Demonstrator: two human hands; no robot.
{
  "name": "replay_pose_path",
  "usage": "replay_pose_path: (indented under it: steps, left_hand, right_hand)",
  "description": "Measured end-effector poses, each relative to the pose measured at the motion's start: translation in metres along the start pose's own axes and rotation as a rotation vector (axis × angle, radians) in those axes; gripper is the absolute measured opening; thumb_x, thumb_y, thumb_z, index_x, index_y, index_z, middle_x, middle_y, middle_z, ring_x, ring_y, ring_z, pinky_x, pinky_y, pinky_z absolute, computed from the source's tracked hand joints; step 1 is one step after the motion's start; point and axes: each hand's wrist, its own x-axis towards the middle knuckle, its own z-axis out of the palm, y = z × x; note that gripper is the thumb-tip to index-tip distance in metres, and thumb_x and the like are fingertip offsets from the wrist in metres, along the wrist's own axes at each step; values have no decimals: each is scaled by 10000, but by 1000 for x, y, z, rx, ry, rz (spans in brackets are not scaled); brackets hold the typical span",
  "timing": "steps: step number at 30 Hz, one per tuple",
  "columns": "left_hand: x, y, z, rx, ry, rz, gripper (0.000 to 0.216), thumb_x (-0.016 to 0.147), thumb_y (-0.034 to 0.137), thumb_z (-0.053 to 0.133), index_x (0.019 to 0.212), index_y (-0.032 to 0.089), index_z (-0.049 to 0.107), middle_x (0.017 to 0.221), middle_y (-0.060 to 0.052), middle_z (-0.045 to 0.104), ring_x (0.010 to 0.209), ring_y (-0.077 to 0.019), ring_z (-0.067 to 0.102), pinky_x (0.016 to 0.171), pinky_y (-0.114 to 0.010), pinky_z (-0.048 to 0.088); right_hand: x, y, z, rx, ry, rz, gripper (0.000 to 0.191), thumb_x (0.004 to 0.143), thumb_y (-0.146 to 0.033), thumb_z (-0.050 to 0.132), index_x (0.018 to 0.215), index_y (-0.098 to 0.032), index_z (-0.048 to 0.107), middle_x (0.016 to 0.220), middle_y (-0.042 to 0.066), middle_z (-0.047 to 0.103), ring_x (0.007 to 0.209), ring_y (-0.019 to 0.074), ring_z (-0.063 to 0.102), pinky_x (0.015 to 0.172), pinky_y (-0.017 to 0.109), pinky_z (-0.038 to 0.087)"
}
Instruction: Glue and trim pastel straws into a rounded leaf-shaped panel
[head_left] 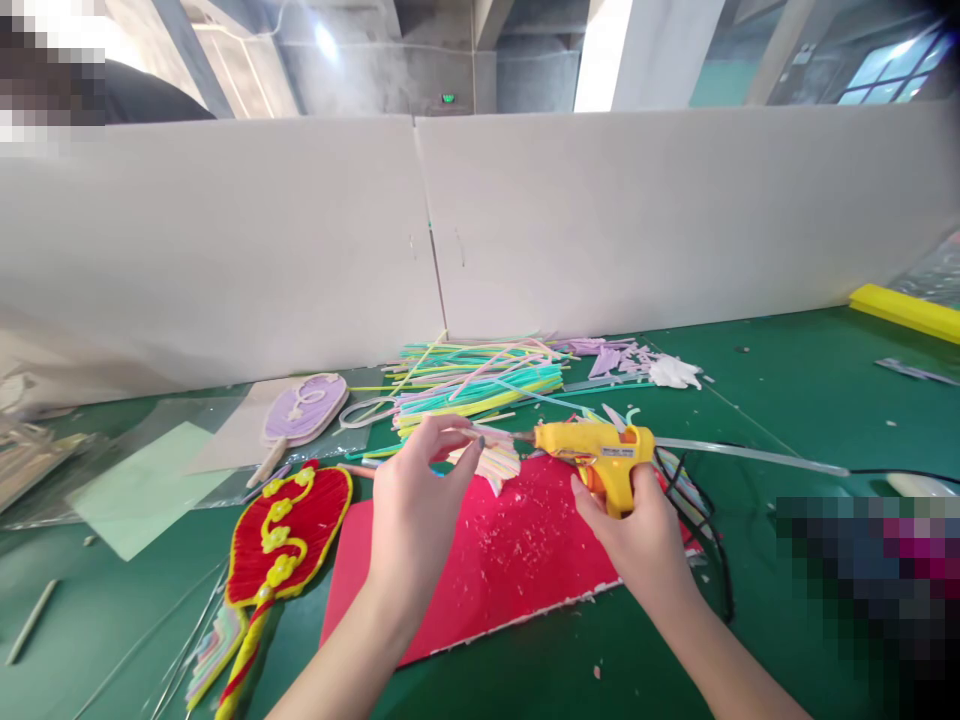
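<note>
My right hand (641, 540) is wrapped round the handle of a yellow hot glue gun (589, 440), its nozzle pointing left. A long clear glue stick (750, 456) juts from the gun's back. Between thumb and fingertips, my left hand (412, 500) pinches a thin pale pink strip, apparently a pipe cleaner piece (496, 433), with its far end at the nozzle tip. Just below lies a pastel striped piece (499, 465), partly covered by the left hand. Both hands are over a red board (517, 560) strewn with white flecks.
Behind the hands lies a pile of pastel pipe cleaners (480, 380). At left are a red fan with yellow trim (292, 540), a purple fan (307, 408) and a pale green sheet (146, 490). A black cord (726, 575) curls at right. White panels (637, 220) stand along the back.
</note>
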Motion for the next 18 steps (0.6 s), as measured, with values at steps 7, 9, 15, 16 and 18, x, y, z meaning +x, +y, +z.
replay_pose_path:
  steps: [7, 9, 15, 16, 18]
  left_hand:
    - [-4, 2, 8, 43, -20, 21, 95, 783, 265, 614, 877, 250, 617, 815, 3, 731, 798, -201, 695, 701, -285, 512]
    - [-4, 2, 8, 43, -32, 14, 95, 787, 268, 610, 880, 250, 617, 823, 3, 731, 802, -197, 695, 691, -278, 510]
    - [-6, -1, 9, 26, -18, 29, 90, 788, 266, 609, 875, 254, 629, 831, 3, 731, 816, -201, 696, 700, -282, 513]
    - [-7, -1, 9, 31, -16, 31, 91, 788, 265, 609, 876, 255, 629, 834, 5, 731, 817, -200, 697, 698, -279, 514]
    - [-8, 0, 10, 44, -15, 34, 92, 786, 268, 612, 877, 259, 626, 834, 11, 733, 819, -199, 698, 691, -275, 514]
  right_hand:
    - [-5, -9, 2, -71, -3, -44, 295, 679, -441, 636, 840, -233, 501, 682, 27, 629, 573, 202, 613, 514, 296, 482]
    - [-5, -11, 1, -61, -7, -45, 281, 683, -430, 624, 843, -235, 499, 689, 28, 630, 569, 200, 609, 507, 293, 484]
    - [-6, -13, 1, -72, -12, -43, 251, 686, -410, 605, 828, -241, 484, 659, 21, 623, 574, 207, 622, 507, 290, 494]
    - [-6, -13, 1, -78, -17, -45, 245, 691, -406, 599, 830, -242, 482, 657, 19, 622, 575, 207, 623, 507, 289, 495]
    - [-6, -13, 1, -88, -26, -51, 237, 699, -401, 587, 836, -241, 478, 666, 21, 624, 578, 205, 624, 508, 286, 495]
